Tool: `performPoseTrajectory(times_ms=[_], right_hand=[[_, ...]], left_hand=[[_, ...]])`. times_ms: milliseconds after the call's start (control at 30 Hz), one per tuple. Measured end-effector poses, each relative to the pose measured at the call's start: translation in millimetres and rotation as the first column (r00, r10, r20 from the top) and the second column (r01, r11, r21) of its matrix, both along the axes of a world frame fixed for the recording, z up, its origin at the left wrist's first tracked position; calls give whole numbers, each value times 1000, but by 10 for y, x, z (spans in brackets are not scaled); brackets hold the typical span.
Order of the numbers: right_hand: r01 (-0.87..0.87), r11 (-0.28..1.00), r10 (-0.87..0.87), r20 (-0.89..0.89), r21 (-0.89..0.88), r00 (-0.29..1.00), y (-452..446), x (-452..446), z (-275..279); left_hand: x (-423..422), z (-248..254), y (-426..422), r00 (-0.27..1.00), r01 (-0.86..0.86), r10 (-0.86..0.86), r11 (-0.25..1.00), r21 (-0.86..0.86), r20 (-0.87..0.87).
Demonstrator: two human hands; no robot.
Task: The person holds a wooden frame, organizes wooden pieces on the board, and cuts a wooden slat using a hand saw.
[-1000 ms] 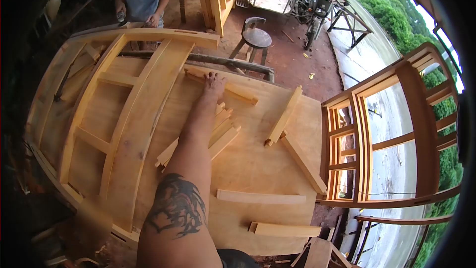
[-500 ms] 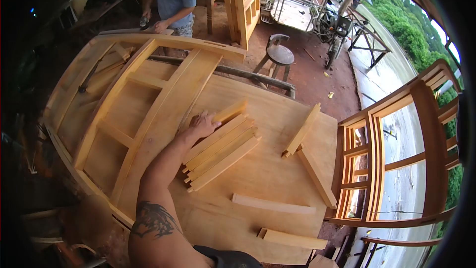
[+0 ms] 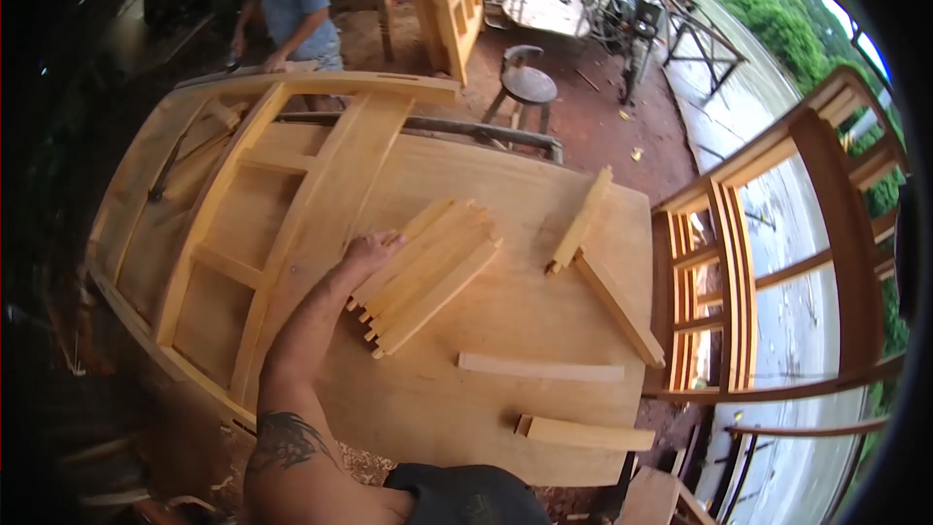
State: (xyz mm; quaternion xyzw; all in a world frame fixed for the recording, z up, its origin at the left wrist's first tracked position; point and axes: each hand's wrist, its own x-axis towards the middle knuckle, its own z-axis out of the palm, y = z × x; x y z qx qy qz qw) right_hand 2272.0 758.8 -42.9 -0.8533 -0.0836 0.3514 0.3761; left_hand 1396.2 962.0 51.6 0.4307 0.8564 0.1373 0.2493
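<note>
Lining-up step, we reckon: wooden strips (image 3: 430, 270) sit just right of our left fingers (image 3: 391, 241), can't tell if clamped. Next move probably needs even pressure.

The wooden strip (image 3: 424, 221) that lay apart now sits alongside the grouped strips (image 3: 433, 274).

Pale wooden slats (image 3: 428, 277) lie bunched aslant on a board (image 3: 554, 316); ends stepped.
</note>
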Motion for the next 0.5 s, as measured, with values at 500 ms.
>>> performPoseTrajectory(times_ms=[500], right_hand=[[100, 963, -96, -30, 249, 995, -807, -491, 396]], left_hand=[[2886, 49, 2665, 923, 380, -376, 867, 323, -78]])
